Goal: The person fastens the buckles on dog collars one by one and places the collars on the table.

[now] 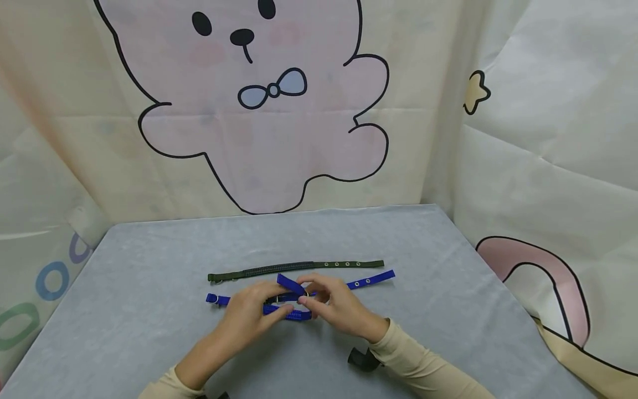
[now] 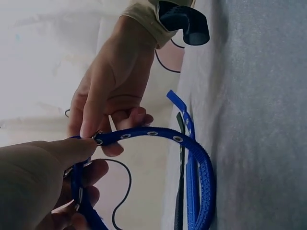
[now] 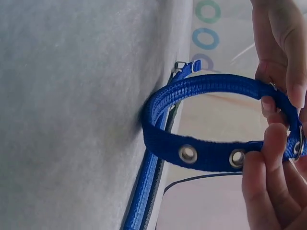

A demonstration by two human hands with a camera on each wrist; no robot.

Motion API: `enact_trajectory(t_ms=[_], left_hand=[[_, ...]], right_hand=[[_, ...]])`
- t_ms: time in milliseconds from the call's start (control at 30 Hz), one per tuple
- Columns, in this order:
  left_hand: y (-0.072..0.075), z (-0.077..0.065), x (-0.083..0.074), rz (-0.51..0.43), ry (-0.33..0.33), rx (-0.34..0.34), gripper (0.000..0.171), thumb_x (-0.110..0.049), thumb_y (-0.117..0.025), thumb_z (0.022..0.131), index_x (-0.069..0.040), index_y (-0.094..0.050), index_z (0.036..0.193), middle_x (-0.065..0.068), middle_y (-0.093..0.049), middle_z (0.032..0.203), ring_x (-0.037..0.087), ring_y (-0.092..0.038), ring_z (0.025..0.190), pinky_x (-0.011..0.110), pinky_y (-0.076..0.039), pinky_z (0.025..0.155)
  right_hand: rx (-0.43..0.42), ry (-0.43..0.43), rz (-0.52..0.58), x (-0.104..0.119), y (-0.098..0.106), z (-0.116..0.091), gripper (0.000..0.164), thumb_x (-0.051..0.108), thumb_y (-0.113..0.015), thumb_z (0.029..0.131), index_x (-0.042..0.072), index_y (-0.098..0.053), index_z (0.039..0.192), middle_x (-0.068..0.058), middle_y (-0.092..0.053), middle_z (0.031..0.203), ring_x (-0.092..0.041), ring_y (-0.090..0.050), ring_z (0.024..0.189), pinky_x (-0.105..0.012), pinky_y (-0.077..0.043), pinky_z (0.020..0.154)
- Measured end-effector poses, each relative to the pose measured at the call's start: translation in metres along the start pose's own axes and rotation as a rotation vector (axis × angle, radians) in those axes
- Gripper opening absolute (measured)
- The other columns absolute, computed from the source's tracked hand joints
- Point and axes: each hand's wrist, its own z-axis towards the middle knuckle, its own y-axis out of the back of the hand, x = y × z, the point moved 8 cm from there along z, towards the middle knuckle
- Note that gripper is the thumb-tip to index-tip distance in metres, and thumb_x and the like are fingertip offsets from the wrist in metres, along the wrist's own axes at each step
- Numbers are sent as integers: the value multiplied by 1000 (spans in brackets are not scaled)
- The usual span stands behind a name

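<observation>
A blue pet collar [image 1: 301, 316] with metal eyelets is bent into a loop between both hands. My left hand [image 1: 249, 310] grips it near the buckle, thumb and fingers on either side of the webbing. On the eyelet end, my right hand [image 1: 339, 305] pinches the strap where it meets the buckle. In the right wrist view the padded loop [image 3: 187, 88] bulges toward the table, its eyelets facing the camera. The left wrist view shows both hands' fingertips meeting at the buckle, which they partly cover.
Behind the hands a second blue collar [image 1: 371, 280] lies stretched out on the grey-covered table [image 1: 438, 332]. Farther back lies a dark green collar [image 1: 279, 269], also straight. A black curved piece [image 1: 363, 360] sits at the right wrist. Printed curtains [image 1: 408, 166] surround the table.
</observation>
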Motion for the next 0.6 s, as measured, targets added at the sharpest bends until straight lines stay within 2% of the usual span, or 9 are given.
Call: enact_trajectory(t_ms=[100,167,200,367,467,600], left_hand=[[2,1,6,-83,56,5,27,-22,-82,85,-20,-78,112,-6,-77,105,11,-69,95,29,-55,78],[2,2,9,-166,74,19,27,-19,-82,86,-19,-77,112,-6,-76,103,8,-65,91,27,-52,75],[2,3,10,-208,79,32,26,-19,-81,86,-19,-77,112,-7,-75,100,6,-63,87,27,-52,74],[-3,6,15,-395,114,115,22,-15,-78,89,-16,-76,111,-6,-65,80,2,-50,63,22,-45,55],[-5,7,16,-433,126,149,18,-14,-76,91,-17,-76,108,-5,-63,76,1,-46,56,21,-41,49],[-8,7,16,-435,139,177,14,-13,-75,92,-17,-76,105,-4,-67,78,2,-48,57,22,-43,50]], right_hand=[[-27,2,15,0,3,0,25,15,-59,103,8,-61,127,-20,-75,110,-28,-69,62,-24,-52,56],[-47,11,31,0,5,0,25,15,-59,103,9,-62,127,-19,-74,112,-29,-70,64,-23,-49,54],[-52,19,44,1,5,0,25,14,-60,103,9,-62,127,-18,-72,116,-32,-70,66,-24,-51,56],[-97,54,55,4,9,0,24,10,-64,99,3,-66,122,-17,-64,124,-19,-70,73,-29,-59,68],[-100,59,63,5,9,0,23,8,-66,98,-1,-67,119,-18,-66,119,-11,-70,79,-30,-59,75],[-85,44,96,5,8,1,23,7,-67,97,-1,-67,118,-19,-70,111,-10,-72,82,-31,-59,76]])
